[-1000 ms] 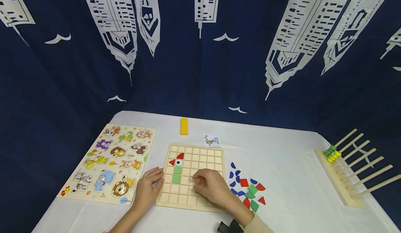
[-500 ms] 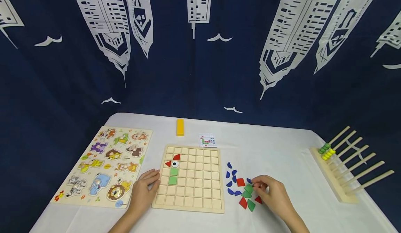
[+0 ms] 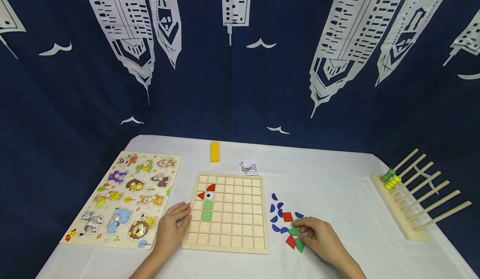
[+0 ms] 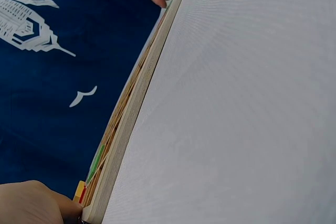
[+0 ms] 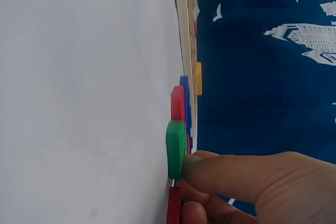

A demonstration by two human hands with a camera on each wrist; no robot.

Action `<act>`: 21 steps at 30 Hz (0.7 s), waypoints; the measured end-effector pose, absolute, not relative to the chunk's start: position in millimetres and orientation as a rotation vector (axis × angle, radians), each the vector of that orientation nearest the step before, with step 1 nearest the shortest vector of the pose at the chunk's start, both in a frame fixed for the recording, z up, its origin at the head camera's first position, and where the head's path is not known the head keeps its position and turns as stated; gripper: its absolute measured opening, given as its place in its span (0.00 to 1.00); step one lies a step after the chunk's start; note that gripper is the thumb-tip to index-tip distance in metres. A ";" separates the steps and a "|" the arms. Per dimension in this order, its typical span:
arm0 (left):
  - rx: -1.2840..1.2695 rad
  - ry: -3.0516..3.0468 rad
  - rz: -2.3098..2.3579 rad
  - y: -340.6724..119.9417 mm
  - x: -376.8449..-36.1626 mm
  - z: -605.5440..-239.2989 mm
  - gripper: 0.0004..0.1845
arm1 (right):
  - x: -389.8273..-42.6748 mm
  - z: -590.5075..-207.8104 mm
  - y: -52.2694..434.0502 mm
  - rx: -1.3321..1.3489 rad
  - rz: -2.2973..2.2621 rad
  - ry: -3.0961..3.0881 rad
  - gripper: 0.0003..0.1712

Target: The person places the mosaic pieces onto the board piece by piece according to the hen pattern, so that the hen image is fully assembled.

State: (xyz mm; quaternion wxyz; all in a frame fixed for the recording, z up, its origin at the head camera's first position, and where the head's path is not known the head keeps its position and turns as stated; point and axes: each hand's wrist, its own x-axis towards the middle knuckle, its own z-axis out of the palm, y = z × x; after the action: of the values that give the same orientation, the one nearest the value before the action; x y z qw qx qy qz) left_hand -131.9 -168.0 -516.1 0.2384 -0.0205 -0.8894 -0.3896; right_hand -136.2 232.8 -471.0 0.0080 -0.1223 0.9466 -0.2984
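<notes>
My left hand point(image 3: 173, 225) rests beside the left edge of a wooden grid board point(image 3: 232, 250), with its fingertips right at the rim. On the board sit a red quarter-circle point(image 3: 211, 187), a red triangle point(image 3: 201, 195), an eye tile point(image 3: 209, 196) and two green squares point(image 3: 207, 210). To the right, my right hand point(image 3: 318, 235) is low over loose pieces, index finger and thumb bent around the green ones point(image 3: 294, 231). A green quarter-circle point(image 5: 176, 149) stands out before the thumb in the right wrist view; whether the fingers pinch a piece I cannot tell.
Several blue half-circles point(image 3: 276, 228) and a red square point(image 3: 287, 217) lie right of the board. Behind it are a picture card point(image 3: 248, 167) and a yellow block point(image 3: 215, 152). An animal puzzle point(image 3: 123, 212) lies left; a wooden bead rack point(image 3: 399, 212) stands far right.
My right hand has left the board and gone right to the loose pieces, then shifted slightly left and down onto the green ones. The left hand has stayed by the board's edge.
</notes>
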 end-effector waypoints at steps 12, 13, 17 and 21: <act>-0.093 -2.409 -1.071 -168.8 -131.5 -515.4 0.14 | -137.9 -467.6 226.7 -0.387 -0.857 2.944 0.13; -0.097 -2.407 -1.071 -168.8 -131.6 -515.5 0.14 | -137.9 -466.7 226.3 -0.378 -0.857 2.948 0.13; -0.098 -2.405 -1.068 -169.0 -132.3 -516.0 0.14 | -139.1 -458.4 217.7 -0.308 -0.883 2.971 0.13; -0.099 -2.404 -1.063 -168.9 -132.7 -515.8 0.14 | -143.7 -449.4 192.8 -0.395 -0.946 2.989 0.13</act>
State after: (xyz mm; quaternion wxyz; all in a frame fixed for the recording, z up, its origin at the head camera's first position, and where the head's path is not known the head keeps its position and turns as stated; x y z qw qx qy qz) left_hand -132.7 -168.9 -515.8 0.2529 -0.0365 -0.8842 -0.3909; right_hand -143.7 192.8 -449.4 -0.0094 -0.1251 0.9459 -0.2993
